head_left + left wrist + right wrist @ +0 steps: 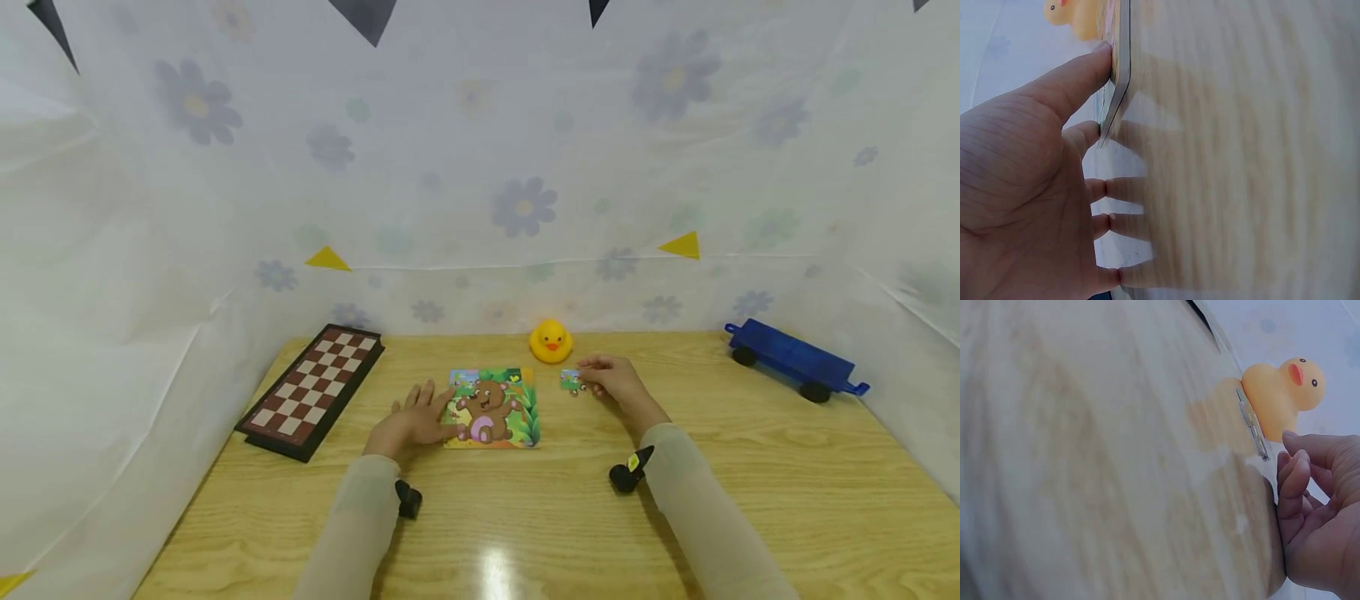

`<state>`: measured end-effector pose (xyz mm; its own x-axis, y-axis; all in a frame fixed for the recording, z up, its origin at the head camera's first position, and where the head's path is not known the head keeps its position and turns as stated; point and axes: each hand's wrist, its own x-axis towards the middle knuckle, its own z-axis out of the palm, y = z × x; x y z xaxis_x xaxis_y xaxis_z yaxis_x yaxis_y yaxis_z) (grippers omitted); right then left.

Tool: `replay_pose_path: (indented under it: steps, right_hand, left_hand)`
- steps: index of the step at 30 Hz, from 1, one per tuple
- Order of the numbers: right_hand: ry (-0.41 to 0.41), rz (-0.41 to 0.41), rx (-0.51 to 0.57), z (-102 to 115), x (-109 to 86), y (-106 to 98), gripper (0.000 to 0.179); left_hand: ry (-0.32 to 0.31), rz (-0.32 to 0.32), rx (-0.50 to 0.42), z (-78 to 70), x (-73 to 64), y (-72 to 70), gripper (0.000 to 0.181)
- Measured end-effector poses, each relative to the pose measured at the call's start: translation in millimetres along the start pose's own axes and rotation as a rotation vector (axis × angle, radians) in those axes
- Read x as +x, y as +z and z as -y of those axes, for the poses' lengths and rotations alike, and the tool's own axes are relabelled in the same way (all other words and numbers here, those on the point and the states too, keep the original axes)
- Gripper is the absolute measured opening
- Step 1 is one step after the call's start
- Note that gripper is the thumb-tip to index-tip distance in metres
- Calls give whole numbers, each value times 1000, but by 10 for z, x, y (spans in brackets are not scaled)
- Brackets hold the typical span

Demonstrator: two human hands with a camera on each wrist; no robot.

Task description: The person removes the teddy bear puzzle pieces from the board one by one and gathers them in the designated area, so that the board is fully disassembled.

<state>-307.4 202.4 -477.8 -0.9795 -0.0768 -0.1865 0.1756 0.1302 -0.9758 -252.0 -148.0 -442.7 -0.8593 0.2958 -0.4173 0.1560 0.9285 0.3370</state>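
Observation:
A flat board with a brown bear picture [491, 412] lies on the table in front of the person. The left hand [416, 419] is spread at its left side, with thumb and index finger touching the board's edge; in the left wrist view, the other fingertips of this left hand [1035, 194] rest on the tabletop. To the right of the board is a small green and blue jigsaw piece [572, 381] with knobbed edges. The right hand [615, 385] pinches its right end, fingers curled. Seen from the right wrist, the jigsaw piece [1252, 422] shows nearly edge-on.
A yellow rubber duck [551, 342] sits behind the jigsaw piece, close to the right hand. At the left lies a checkered game board [318, 383] in a dark case. A blue toy trailer [791, 354] with black wheels stands at the right back. Patterned white sheeting [450, 167] encloses the table.

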Motion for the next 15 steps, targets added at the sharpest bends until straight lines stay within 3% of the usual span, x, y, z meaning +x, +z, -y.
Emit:
replay_pose_path:
  steps: [8, 15]
  right_hand:
    - [-5, -8, -71, 35, -3, -35, 36]
    - [-73, 10, -179, 155, -36, 44, 36]
  left_hand:
    - [1, 1, -4, -10, 3, 2, 78]
    - [-19, 2, 2, 46, 79, 40, 79]
